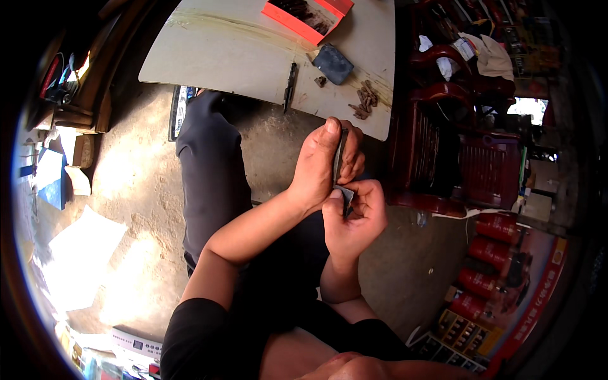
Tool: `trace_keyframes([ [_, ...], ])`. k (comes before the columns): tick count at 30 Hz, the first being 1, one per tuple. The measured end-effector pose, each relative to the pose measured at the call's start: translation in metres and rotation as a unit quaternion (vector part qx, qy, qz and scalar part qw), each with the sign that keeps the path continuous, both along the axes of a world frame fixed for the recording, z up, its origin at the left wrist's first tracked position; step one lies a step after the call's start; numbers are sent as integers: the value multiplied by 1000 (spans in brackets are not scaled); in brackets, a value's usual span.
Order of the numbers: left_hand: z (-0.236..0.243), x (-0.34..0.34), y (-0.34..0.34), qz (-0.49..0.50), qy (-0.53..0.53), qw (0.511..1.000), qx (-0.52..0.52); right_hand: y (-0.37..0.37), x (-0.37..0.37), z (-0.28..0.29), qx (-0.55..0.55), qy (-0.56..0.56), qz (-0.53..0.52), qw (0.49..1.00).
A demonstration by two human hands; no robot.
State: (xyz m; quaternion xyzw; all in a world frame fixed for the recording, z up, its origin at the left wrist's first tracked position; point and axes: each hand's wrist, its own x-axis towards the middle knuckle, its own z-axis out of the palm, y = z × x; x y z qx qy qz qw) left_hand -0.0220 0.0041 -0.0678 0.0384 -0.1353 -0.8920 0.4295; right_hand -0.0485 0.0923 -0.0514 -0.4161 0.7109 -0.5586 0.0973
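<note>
My left hand [316, 161] is closed round a thin, dark, flat strip [339, 152], which stands on edge between the thumb and the curled fingers. Just below and to the right, my right hand [360, 218] pinches a small grey folded piece [346, 192], perhaps sandpaper, between thumb and fingers. This piece touches the lower end of the strip. Both hands are raised in front of the near edge of the table [221, 54]. On the tabletop beyond them lie a dark grey square piece [334, 64] and a small pile of brown pieces [363, 100].
An orange-red box [301, 28] with dark brown bits sits at the table's far side. A slim black pen-like tool [290, 87] overhangs the near edge. Dark red wooden chairs [437, 152] stand at right. Several red cylinders [491, 253] show at lower right.
</note>
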Motion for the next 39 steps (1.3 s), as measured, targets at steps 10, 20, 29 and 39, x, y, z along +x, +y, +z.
trace_keyframes([
  [10, -1, -2, 2, -30, 69, 997, 34, 7, -1, -3, -18, -73, 19, 997],
  [20, -2, -3, 2, -19, 54, 998, 12, 9, -4, -4, -3, -118, 31, 993],
  [29, -2, -4, 4, -21, 40, 999, 5, 10, -5, -5, -17, -130, 34, 991],
  [39, -4, -5, 2, -53, 36, 997, 34, 5, -8, -5, -17, -63, 51, 997],
])
